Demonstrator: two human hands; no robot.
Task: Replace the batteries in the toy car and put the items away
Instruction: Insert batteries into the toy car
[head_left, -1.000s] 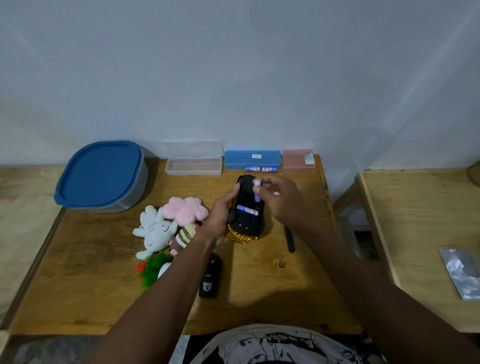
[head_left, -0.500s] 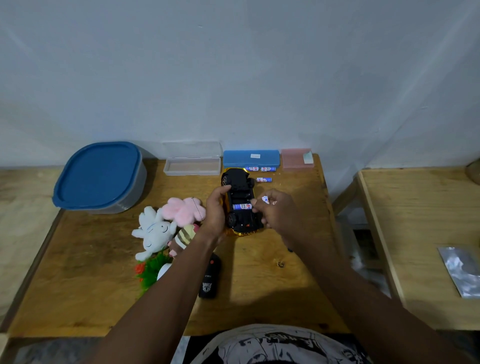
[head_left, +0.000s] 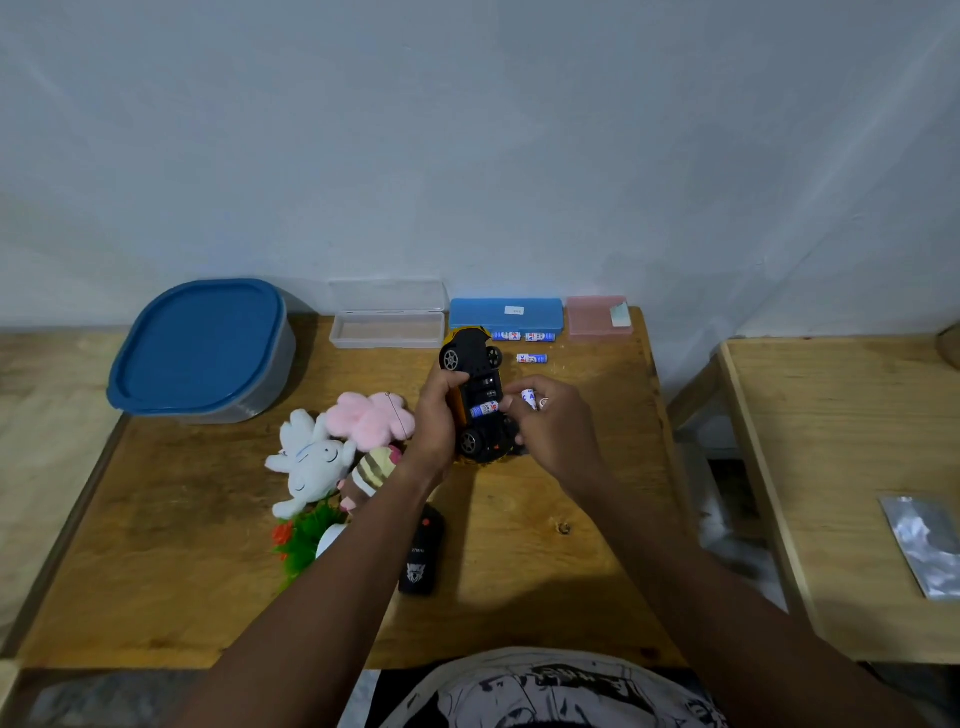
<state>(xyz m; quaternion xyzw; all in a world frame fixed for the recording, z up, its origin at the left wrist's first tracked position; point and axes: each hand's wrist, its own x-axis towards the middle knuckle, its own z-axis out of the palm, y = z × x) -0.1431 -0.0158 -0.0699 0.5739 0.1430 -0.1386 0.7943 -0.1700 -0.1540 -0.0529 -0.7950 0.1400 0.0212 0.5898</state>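
The yellow toy car (head_left: 475, 371) is turned underside up above the middle of the wooden table (head_left: 182, 545), its black base and open battery bay showing. My left hand (head_left: 435, 423) grips its left side. One white-and-blue battery (head_left: 484, 409) lies in the bay. My right hand (head_left: 553, 431) is at the car's right side and pinches another battery (head_left: 529, 399) in its fingers. Three loose batteries lie behind the car: two (head_left: 523, 336) against the blue case and one (head_left: 531, 358) a little nearer.
Along the wall stand a blue-lidded tub (head_left: 200, 348), an open clear case (head_left: 388, 322), a shut blue case (head_left: 506, 313) and a pink case (head_left: 599, 317). Plush toys (head_left: 332, 452) lie left of my left arm, a black remote (head_left: 422, 556) near the front. A second table (head_left: 852, 467) with a foil packet (head_left: 924, 540) is at the right.
The car has tilted so its underside faces me more. My right hand has stayed at the bay, with a battery still between its fingers.
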